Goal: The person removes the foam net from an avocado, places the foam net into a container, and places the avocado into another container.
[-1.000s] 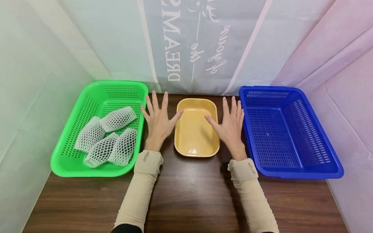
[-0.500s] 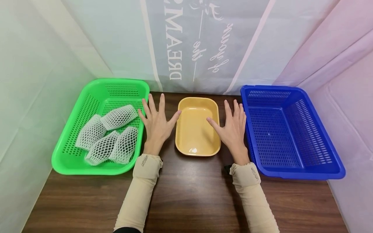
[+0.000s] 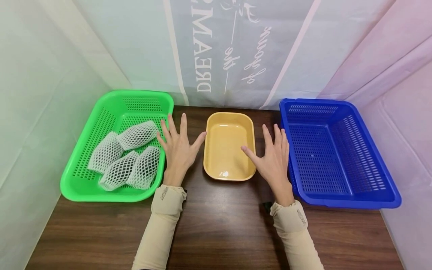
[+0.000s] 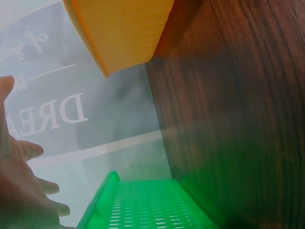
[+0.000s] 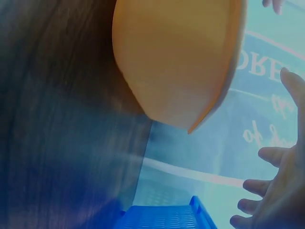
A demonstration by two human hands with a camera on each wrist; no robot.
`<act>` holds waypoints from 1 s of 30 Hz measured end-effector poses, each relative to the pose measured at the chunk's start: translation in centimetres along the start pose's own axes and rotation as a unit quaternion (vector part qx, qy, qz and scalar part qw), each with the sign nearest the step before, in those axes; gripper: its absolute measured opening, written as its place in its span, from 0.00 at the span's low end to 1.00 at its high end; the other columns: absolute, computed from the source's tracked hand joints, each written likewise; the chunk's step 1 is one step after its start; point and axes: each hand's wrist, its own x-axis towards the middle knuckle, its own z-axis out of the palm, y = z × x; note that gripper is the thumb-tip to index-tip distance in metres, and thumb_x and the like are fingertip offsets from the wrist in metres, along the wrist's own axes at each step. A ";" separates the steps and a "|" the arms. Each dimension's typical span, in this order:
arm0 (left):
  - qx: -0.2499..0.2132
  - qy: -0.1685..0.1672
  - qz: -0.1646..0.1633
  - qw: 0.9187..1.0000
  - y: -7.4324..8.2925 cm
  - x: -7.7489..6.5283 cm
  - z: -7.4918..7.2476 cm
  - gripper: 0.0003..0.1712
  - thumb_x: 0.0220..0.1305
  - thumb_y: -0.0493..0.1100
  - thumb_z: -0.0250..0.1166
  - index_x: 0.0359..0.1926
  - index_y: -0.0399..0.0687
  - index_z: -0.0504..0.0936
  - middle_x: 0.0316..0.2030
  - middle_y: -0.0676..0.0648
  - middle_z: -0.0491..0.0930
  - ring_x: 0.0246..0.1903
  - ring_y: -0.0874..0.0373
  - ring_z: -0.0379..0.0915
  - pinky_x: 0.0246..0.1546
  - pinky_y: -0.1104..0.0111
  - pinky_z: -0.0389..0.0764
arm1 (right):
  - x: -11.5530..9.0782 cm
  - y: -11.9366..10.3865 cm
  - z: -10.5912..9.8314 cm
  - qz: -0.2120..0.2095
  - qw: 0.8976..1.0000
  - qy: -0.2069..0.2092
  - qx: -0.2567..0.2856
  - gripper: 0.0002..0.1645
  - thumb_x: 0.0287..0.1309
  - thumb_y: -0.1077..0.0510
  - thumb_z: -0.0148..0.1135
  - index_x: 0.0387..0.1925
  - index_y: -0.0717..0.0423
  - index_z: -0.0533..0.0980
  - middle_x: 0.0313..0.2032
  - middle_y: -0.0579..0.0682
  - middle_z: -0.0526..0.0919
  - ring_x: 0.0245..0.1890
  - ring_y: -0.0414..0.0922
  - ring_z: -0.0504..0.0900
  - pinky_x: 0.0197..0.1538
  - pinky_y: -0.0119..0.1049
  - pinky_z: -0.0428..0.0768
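My left hand (image 3: pixel 179 153) hovers with spread fingers between the green basket (image 3: pixel 69 187) and the yellow dish (image 3: pixel 226 150), its thumb tip near the dish's left rim. Nothing is in it. On the other side, my right hand (image 3: pixel 275 161) is spread and holds nothing; its thumb overlaps the dish's right edge in the head view, and its fingertips are close to the blue basket (image 3: pixel 351 202). In the left wrist view the dish's side (image 4: pixel 124 33) stands above the green basket (image 4: pixel 147 205). White foam-net sleeves (image 3: pixel 116 170), several of them, lie in the green basket.
All three containers stand on a dark wooden table (image 3: pixel 222 225), near its back edge. A printed cloth (image 3: pixel 233 48) with lettering hangs behind them. Pale cloth walls (image 3: pixel 37 112) close off both sides.
Both hands have drawn back toward the person and slightly apart, the left one leftward, the right one rightward. The containers and foam-net sleeves keep their places; the head view has shifted slightly.
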 end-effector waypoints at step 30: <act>-0.008 -0.008 -0.033 0.999 -2.3 -3.3 -2.3 0.54 0.62 0.78 0.49 0.79 0.56 0.46 0.79 0.36 0.36 0.77 0.34 0.28 0.69 0.33 0.33 | -5.5 1.9 -3.4 0.025 1.000 0.008 -0.011 0.59 0.48 0.33 0.72 0.76 0.46 0.57 0.77 0.60 0.52 0.78 0.61 0.46 0.73 0.65 0.49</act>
